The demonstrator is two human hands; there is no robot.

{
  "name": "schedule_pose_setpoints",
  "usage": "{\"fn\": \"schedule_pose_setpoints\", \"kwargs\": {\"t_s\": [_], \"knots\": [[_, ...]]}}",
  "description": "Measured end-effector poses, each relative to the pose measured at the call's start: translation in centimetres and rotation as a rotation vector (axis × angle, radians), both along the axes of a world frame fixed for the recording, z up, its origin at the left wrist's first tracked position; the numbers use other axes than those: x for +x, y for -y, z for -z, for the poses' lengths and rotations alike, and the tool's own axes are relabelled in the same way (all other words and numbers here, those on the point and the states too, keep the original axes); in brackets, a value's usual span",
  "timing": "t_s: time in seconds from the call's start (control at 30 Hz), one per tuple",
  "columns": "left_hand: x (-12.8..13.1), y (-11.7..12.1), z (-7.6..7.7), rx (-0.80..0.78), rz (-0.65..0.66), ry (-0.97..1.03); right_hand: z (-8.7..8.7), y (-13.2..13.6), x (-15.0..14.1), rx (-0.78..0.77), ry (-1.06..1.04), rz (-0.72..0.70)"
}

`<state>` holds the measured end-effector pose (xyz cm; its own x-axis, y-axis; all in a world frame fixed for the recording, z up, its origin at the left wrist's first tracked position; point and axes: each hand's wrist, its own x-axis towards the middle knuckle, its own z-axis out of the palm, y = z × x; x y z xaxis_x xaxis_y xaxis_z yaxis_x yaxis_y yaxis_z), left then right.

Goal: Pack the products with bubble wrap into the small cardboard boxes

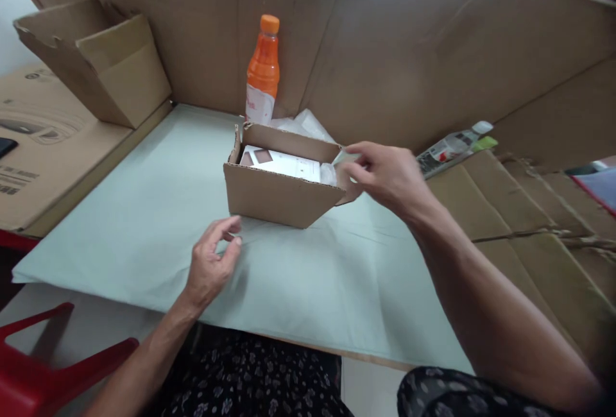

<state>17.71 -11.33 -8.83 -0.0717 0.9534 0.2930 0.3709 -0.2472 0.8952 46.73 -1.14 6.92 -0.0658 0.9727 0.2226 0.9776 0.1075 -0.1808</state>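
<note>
I am viewing an open cardboard box (276, 197) near the centre of the frame, where it is sitting on the pale, cloth-covered surface (144, 212). Inside it, a white printed box (291, 167) is lying lengthwise, and crumpled clear plastic (328, 174) is filling the right end. My right grip (385, 170) is reaching in from the right and touching that end of the cardboard box; I cannot tell whether it is clenching the edge there. My left grip (214, 256) is hovering released, its fingers curling loosely around nothing, just below the box's lower left corner. Behind the box, an orange bottle (264, 70) is standing upright, with white plastic packaging (310, 125) lying to its right. Toward the right of the frame, a clear labelled bottle (450, 145) is tilting, while an open carton (129, 83) is occupying the upper left and a red stool (38, 378) the lower left.
</note>
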Motion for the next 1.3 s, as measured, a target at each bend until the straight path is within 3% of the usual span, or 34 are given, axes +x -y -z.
{"fn": "schedule_pose_setpoints", "kwargs": {"t_s": [0.07, 0.13, 0.27, 0.37, 0.5, 0.63, 0.7, 0.77, 0.83, 0.9, 1.0, 1.17, 1.23, 1.3], "knots": [[-0.9, -1.1, -0.7, 0.043, -0.09, -0.012, 1.1, 2.6, 2.2, 0.165, -0.221, 0.029], [-1.5, -2.4, -0.8, 0.031, -0.123, 0.022, 3.6, 4.7, 3.5, 0.189, -0.401, 0.062], [-1.5, -5.7, 0.2, -0.016, -0.032, 0.203, 9.7, 5.2, 1.5, -0.084, -0.573, -0.035], [0.0, -8.2, 0.6, -0.045, 0.009, 0.326, 11.9, 3.2, -0.9, -0.173, -0.613, -0.034], [4.1, -8.8, -0.2, -0.057, 0.029, 0.339, 11.7, 3.7, 0.7, -0.076, -0.647, 0.082], [6.5, -4.2, -1.0, -0.081, 0.091, 0.231, 11.6, 8.7, 3.6, 0.087, -0.602, 0.182], [5.3, -0.6, -0.6, -0.106, 0.018, 0.171, 12.2, 10.8, 2.9, 0.082, -0.641, 0.14], [2.7, 2.7, 0.2, -0.125, -0.15, 0.111, 13.1, 11.5, 0.9, 0.02, -0.724, 0.035], [-0.4, 5.1, 1.2, -0.097, -0.27, 0.057, 13.8, 10.9, -1.3, -0.054, -0.803, -0.08], [-3.0, 6.1, 1.9, -0.055, -0.276, 0.022, 14.1, 9.8, -2.6, -0.119, -0.847, -0.154], [-5.5, 5.0, 2.5, -0.08, -0.129, 0.037, 14.2, 8.6, -2.9, -0.201, -0.823, -0.17], [-6.8, 0.4, 2.2, -0.201, 0.218, 0.201, 14.5, 8.6, -2.3, -0.207, -0.793, -0.113], [-6.9, -0.6, 1.9, -0.197, 0.263, 0.206, 14.7, 8.3, -2.7, -0.191, -0.822, -0.077], [-7.3, -0.9, 1.6, -0.155, 0.22, 0.163, 14.8, 7.1, -3.7, -0.203, -0.855, -0.059]]}}
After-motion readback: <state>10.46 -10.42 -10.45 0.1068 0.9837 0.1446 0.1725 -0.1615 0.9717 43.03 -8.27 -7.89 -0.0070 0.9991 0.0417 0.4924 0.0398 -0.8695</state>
